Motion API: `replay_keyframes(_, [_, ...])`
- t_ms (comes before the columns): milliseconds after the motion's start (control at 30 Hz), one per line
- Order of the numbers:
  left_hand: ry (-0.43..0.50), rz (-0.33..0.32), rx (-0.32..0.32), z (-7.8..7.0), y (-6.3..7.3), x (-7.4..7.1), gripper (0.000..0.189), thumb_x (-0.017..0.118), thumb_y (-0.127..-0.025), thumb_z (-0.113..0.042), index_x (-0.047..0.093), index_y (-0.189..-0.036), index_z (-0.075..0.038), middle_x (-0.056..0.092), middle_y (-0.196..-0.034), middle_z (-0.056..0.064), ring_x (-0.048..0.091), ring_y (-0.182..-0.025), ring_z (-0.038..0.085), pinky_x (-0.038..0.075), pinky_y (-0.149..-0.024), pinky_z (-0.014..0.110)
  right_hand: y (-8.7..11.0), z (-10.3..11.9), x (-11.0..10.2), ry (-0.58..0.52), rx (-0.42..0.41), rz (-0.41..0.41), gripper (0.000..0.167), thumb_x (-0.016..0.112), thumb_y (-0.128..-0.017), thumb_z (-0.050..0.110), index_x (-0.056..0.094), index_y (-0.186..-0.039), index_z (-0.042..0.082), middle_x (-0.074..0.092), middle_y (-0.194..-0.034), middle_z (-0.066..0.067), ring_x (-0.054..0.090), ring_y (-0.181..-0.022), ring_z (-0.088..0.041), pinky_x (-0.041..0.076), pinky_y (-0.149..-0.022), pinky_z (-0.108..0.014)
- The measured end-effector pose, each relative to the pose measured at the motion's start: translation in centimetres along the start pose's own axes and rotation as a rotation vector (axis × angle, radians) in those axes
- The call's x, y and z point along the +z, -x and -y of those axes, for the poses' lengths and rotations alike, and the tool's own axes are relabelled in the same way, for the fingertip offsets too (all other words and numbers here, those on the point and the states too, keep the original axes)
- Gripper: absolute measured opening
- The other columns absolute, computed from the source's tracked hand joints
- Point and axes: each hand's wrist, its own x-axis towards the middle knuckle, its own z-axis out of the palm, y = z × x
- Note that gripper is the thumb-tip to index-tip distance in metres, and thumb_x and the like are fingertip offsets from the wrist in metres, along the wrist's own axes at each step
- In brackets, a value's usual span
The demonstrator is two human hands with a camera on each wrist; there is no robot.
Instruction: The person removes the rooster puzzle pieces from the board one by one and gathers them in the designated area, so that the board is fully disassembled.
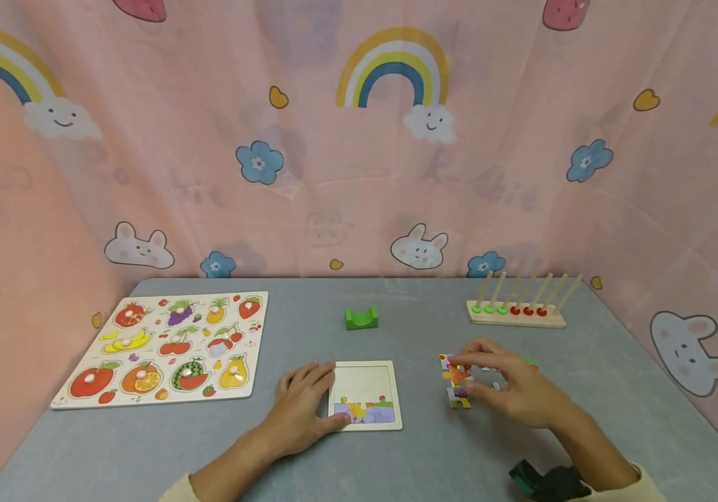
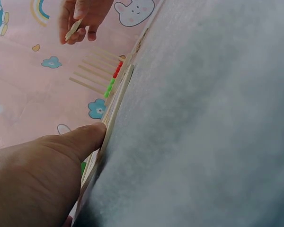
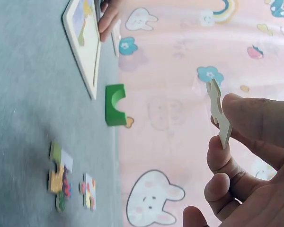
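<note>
My left hand (image 1: 301, 404) rests at the left side of a square wooden jigsaw tray (image 1: 397, 390), the thumb on its lower left corner and the fingers by its upper left edge. Joined purple and yellow jigsaw pieces (image 1: 371, 413) fill the tray's lower part; bare wood shows above them. To the right of the tray, my right hand (image 1: 516, 385) pinches a jigsaw piece (image 3: 217, 113) between thumb and fingers, raised over the table. Its plain wooden back and thin edge show in the right wrist view. Loose jigsaw pieces (image 3: 61, 177) lie on the table below, partly hidden by the hand in the head view.
A fruit peg puzzle board (image 1: 164, 348) lies on the left of the grey table. A green block with a curved hollow (image 1: 361, 318) stands behind the tray. At the back right is a bead rack (image 1: 516, 315) with upright rods. A dark object (image 1: 547, 482) is by the right forearm.
</note>
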Motion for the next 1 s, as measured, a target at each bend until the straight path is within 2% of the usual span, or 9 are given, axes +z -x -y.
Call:
replay_keyframes(300, [-0.001, -0.005, -0.003, -0.1, -0.1, 0.1, 0.073, 0.075, -0.082, -0.043, 0.052, -0.136, 0.001, 0.044, -0.144, 0.012, 0.032, -0.133, 0.037, 0.018, -0.099, 0.061, 2.2, -0.9, -1.5, 0.063, 0.058, -0.024, 0.041, 0.070, -0.086, 0.001, 0.065, -0.124, 0.016, 0.056, -0.108, 0.001, 0.052, -0.094, -0.016, 0.045, -0.070, -0.031])
replay_keyframes(567, [0.019, -0.025, 0.015, -0.1, 0.0, 0.1, 0.072, 0.075, -0.082, -0.042, 0.053, -0.135, 0.002, 0.045, -0.143, 0.013, 0.033, -0.132, 0.038, 0.018, -0.098, 0.062, 3.6, -1.6, -2.4, 0.075, 0.050, -0.046, 0.042, 0.070, -0.086, -0.002, 0.065, -0.125, 0.013, 0.056, -0.110, 0.001, 0.050, -0.095, -0.014, 0.044, -0.068, -0.031])
replay_keyframes(867, [0.019, -0.026, 0.018, -0.1, 0.1, 0.0, 0.072, 0.075, -0.082, -0.042, 0.053, -0.135, 0.002, 0.044, -0.143, 0.013, 0.033, -0.132, 0.038, 0.018, -0.098, 0.062, 5.7, -3.1, -3.6, 0.183, 0.132, -0.069, 0.040, 0.072, -0.084, 0.001, 0.068, -0.121, 0.017, 0.058, -0.108, 0.004, 0.052, -0.094, -0.012, 0.043, -0.072, -0.030])
replay_keyframes(1000, [0.017, -0.033, 0.023, -0.1, 0.1, 0.0, 0.071, 0.075, -0.082, -0.042, 0.053, -0.134, 0.002, 0.045, -0.143, 0.013, 0.033, -0.132, 0.038, 0.018, -0.098, 0.062, 6.6, -3.7, -4.0, 0.186, 0.156, -0.061, 0.038, 0.073, -0.084, 0.001, 0.068, -0.120, 0.012, 0.058, -0.106, 0.004, 0.052, -0.095, -0.011, 0.043, -0.074, -0.029])
